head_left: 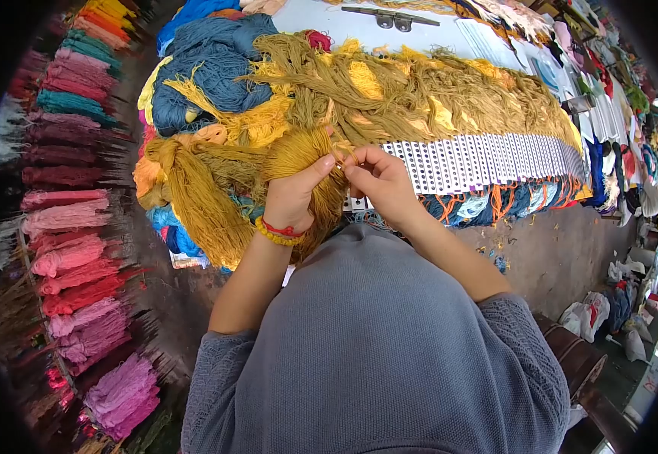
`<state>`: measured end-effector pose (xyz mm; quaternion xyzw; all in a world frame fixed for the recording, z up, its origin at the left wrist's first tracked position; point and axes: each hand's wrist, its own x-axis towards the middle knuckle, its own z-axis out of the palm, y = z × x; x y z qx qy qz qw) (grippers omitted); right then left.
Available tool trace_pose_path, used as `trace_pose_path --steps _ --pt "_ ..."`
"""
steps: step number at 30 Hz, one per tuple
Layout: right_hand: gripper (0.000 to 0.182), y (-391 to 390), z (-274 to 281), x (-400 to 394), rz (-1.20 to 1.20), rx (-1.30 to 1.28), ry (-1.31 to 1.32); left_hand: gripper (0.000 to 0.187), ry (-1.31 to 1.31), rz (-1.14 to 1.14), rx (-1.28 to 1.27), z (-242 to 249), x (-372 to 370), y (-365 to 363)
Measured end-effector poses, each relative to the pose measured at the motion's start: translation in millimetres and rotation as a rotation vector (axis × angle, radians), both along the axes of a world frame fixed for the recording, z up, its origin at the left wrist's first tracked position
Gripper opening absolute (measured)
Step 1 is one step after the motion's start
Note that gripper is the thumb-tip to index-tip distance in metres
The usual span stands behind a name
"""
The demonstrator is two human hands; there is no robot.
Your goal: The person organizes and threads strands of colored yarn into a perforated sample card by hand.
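My left hand [290,198], with a red and yellow band at its wrist, is wrapped round a thick mustard-yellow skein of yarn [296,153]. The thumb presses on the skein's near side. My right hand [384,183] is closed in a pinch beside that thumb, on thin yellow strands at the skein's right edge. The exact spot between the fingertips is too small to make out. Another mustard skein [206,200] drapes over the table's edge left of my hands. Olive-brown yarn [450,94] lies heaped just beyond them.
A row of white cards with dark holes [469,161] runs along the table to the right. Blue yarn [212,72] is piled at the back left. Pink and red skeins [71,216] hang on a rack at the left. Plastic bags [590,314] sit on the right-hand floor.
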<state>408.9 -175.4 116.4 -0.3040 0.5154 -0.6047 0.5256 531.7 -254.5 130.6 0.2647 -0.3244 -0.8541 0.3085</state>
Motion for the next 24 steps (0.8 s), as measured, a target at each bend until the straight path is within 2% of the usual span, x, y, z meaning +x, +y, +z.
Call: trace_pose_path --steps 3,8,12,13,15,16,17,18,21,23,24 --pt "0.008 -1 -1 0 -0.004 0.003 -0.016 0.039 -0.025 0.0 -0.029 1 -2 1" --pt "0.009 -3 -4 2 -0.018 0.049 0.195 0.034 -0.067 0.022 -0.127 1 -3 2" --pt "0.008 -3 2 2 -0.061 0.057 0.094 0.023 -0.094 0.001 -0.074 -2 1 -5" --pt "0.007 -4 3 3 -0.073 0.059 -0.01 0.023 -0.094 0.002 -0.074 -8 4 -9" --pt "0.007 -4 10 0 -0.084 0.062 -0.115 0.022 0.01 -0.119 0.189 -18 10 -17" --pt "0.01 -4 15 -6 0.031 0.053 -0.408 0.022 0.01 -0.118 0.189 -19 12 -18" --pt "0.015 -3 18 -12 0.15 0.044 -0.701 0.024 0.153 -0.191 0.277 -18 13 -19" --pt "0.024 -7 15 -13 0.414 -0.26 -1.042 0.026 0.295 -0.264 0.364 -17 14 -19" --pt "0.035 -3 22 -19 0.444 -0.341 -1.012 0.029 0.302 -0.243 0.376 -13 13 -19" --pt "0.035 -6 26 -24 0.42 -0.235 -0.552 0.029 0.304 -0.264 0.359 -12 13 -19" --pt "0.031 -7 35 -18 0.309 -0.188 -0.532 0.03 0.305 -0.283 0.34 -12 13 -19"
